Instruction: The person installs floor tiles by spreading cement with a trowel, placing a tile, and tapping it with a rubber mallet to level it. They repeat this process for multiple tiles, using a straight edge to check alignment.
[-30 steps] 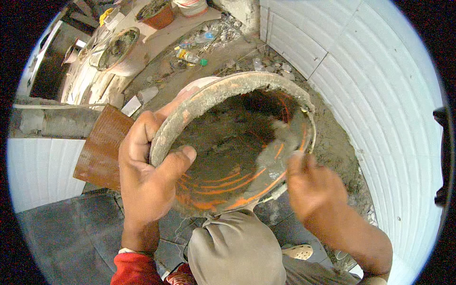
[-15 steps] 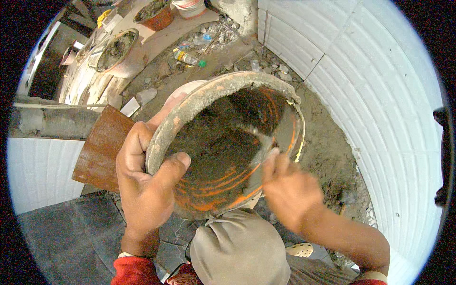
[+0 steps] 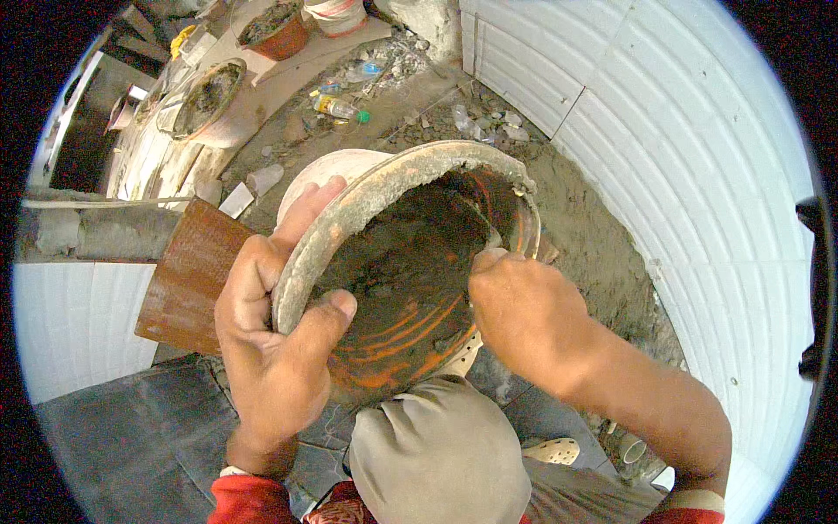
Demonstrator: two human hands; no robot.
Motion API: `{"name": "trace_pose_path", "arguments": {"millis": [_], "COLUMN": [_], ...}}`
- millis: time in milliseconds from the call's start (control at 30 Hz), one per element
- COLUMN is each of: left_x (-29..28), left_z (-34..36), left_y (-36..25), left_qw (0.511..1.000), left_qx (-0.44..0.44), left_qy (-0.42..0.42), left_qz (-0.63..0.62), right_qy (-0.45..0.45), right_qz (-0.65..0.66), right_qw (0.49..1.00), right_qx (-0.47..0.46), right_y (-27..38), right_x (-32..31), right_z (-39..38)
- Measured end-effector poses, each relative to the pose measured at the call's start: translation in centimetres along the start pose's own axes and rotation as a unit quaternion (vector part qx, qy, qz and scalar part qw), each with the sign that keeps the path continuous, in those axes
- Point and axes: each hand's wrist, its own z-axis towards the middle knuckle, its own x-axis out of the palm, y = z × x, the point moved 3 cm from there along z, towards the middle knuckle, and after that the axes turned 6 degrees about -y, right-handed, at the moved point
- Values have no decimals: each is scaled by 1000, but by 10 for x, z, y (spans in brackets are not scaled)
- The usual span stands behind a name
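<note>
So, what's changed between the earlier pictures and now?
The right hand moved left and up in the picture; the right edge of the round, grey-crusted bucket shifted left too. Nothing was visibly grabbed or released: the left hand still grips the bucket, the right still holds what looks like a thin metal tool.

There are two hands (image 3: 271, 345), one held bucket (image 3: 356, 203), two clogs (image 3: 552, 451) (one partly hidden) and one green-capped bottle (image 3: 339, 107).

On our right we see ribbed white wall tiles (image 3: 690, 175); dark grey floor tiles (image 3: 113, 428) lie lower left; rough grey-brown ground (image 3: 602, 262) borders the wall's foot.
</note>
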Motion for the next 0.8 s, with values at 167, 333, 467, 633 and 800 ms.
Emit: {"name": "trace_pose_path", "arguments": {"millis": [167,333,467,633,800], "left_x": [-2,2,6,4,1], "left_z": [-1,-4,1,-1,-4], "left_y": [4,5,3,4,0], "left_qw": [1000,999,993,992,992], "left_qx": [12,39,112,112,118], "left_qy": [-2,-9,36,11,-15], "left_qz": [-16,-8,-27,-61,-30], "right_qy": [17,37,110,194,148], "right_qz": [130,203,181,259,331], "right_qw": [986,960,958,937,923], "right_qx": [-103,-188,-194,-134,-125], "right_y": [-16,-14,-11,-15,-9], "right_x": [9,24,28,30,39], "right_z": [-5,-12,-14,-17,-28]}}
